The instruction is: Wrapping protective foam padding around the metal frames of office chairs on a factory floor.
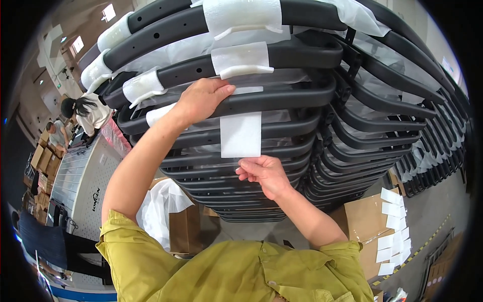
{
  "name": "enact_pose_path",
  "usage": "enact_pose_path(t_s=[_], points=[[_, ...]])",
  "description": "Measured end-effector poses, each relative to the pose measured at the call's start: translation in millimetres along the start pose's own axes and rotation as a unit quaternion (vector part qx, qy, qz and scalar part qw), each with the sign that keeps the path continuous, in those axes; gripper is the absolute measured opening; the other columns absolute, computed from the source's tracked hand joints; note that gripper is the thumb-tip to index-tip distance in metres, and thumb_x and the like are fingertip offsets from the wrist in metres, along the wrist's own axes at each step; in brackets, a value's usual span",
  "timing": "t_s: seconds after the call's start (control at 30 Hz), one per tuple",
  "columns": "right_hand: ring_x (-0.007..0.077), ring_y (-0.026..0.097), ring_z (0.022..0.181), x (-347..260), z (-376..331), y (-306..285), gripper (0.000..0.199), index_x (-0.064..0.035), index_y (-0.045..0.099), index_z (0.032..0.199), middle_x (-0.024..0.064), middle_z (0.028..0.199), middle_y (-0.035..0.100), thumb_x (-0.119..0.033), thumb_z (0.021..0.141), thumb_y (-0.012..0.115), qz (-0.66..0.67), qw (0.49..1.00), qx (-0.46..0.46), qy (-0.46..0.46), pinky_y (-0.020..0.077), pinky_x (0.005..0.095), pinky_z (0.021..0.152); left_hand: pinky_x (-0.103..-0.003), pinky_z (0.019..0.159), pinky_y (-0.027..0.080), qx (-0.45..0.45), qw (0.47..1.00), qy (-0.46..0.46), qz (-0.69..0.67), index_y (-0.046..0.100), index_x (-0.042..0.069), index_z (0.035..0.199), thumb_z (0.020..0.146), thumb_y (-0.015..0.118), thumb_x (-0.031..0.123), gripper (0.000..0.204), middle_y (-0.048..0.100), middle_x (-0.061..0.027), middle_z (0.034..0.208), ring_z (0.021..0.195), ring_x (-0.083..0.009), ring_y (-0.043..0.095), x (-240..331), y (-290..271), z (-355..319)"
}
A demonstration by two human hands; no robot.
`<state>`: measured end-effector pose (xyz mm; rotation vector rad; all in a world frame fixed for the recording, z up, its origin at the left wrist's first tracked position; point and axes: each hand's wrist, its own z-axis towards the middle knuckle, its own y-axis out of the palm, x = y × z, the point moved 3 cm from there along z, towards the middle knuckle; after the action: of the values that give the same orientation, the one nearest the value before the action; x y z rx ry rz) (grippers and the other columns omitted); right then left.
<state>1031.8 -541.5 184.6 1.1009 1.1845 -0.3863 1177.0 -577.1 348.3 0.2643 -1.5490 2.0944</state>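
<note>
A white rectangular foam sheet [241, 136] hangs down in front of a stack of black tubular metal frames [287, 99]. Its upper part passes behind one curved tube. My left hand [205, 100] is closed over that tube, left of the sheet, with the thumb lying along its top and the fingertips hidden. Just below the sheet's lower edge, my right hand [264, 173] is closed in a pinch. What its fingertips hold, if anything, is too small to make out. Higher up, white foam pieces [241, 58] are wrapped round other tubes.
An open cardboard box [185, 229] with white wrapping stands low on the left. At the lower right, white foam pieces [391, 246] hang on cardboard [365, 219]. More black frames [432, 161] stand on the far right. People [88, 113] work by a long table [75, 171] on the left.
</note>
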Motion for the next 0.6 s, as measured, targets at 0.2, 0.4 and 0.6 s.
enact_pose_path(t_s=[0.2, 0.4, 0.6], points=[[0.0108, 0.055, 0.057, -37.7, 15.9, -9.7, 0.017, 0.0022, 0.058, 0.079, 0.0081, 0.070, 0.060, -0.015, 0.079, 0.057, -0.076, 0.996, 0.026, -0.033, 0.0425, 0.0202, 0.048, -0.036, 0.059, 0.044, 0.311, 0.910, 0.206, 0.182, 0.057, 0.006, 0.076, 0.076, 0.057, 0.017, 0.010, 0.060, -0.0076, 0.068, 0.060, -0.0279, 0.057, 24.9, 12.2, -25.6], [0.0108, 0.055, 0.055, -63.5, 21.1, -3.8, 0.018, 0.0028, 0.058, 0.079, 0.0081, 0.067, 0.060, -0.015, 0.079, 0.058, -0.113, 0.988, 0.048, -0.091, 0.0441, 0.0204, 0.048, -0.034, 0.072, 0.044, 0.247, 0.849, 0.420, 0.205, 0.054, 0.007, 0.074, 0.068, 0.062, 0.010, 0.011, 0.060, -0.0053, 0.091, 0.084, -0.0199, 0.057, 30.8, 17.5, -49.3], [0.0085, 0.054, 0.054, -52.9, 18.4, -5.8, 0.018, 0.0023, 0.056, 0.079, 0.0061, 0.065, 0.058, -0.015, 0.081, 0.055, -0.123, 0.978, 0.047, -0.161, 0.0443, 0.0197, 0.049, -0.035, 0.075, 0.042, 0.209, 0.861, 0.423, 0.192, 0.052, 0.006, 0.072, 0.060, 0.068, 0.014, 0.022, 0.056, -0.0048, 0.094, 0.088, -0.0214, 0.053, 26.0, 25.6, -33.1]])
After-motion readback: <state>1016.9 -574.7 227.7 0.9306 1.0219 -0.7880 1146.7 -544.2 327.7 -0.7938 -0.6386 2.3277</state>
